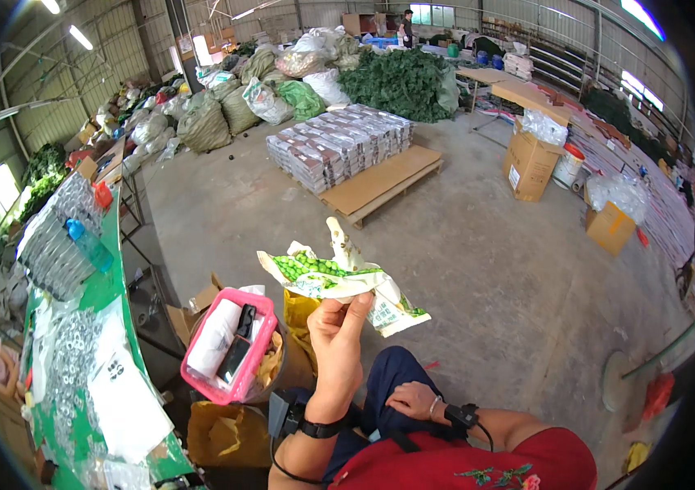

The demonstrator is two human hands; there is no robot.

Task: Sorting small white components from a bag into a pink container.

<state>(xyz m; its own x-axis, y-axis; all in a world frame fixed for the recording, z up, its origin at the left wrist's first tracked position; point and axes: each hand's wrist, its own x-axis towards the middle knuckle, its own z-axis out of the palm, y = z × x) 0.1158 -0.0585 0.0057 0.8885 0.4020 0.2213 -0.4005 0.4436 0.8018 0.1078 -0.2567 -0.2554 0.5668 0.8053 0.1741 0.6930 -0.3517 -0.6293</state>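
My left hand (336,339) is raised in front of me, thumb and fingers pinched on the lower edge of a torn-open food wrapper (308,276). The wrapper is white and green with a picture of green peas. From its top rises a pale, dark-specked piece (346,249) that looks like an ice pop; the wrapper hides its lower part. On my dark-trousered thigh (396,371) rests my right hand (413,400), empty, its fingers loosely laid down. Below and left of the wrapper, a pink basket (192,382) holds a white roll (215,336) and black items (237,355).
At left, a green table (129,273) carries small clear parts and a blue bottle (89,243). Yellow bags (225,433) lie near my legs. Ahead, a pallet (392,192) bears stacked packs; cartons (533,167) stand right. One person sits lower left, another stands far back.
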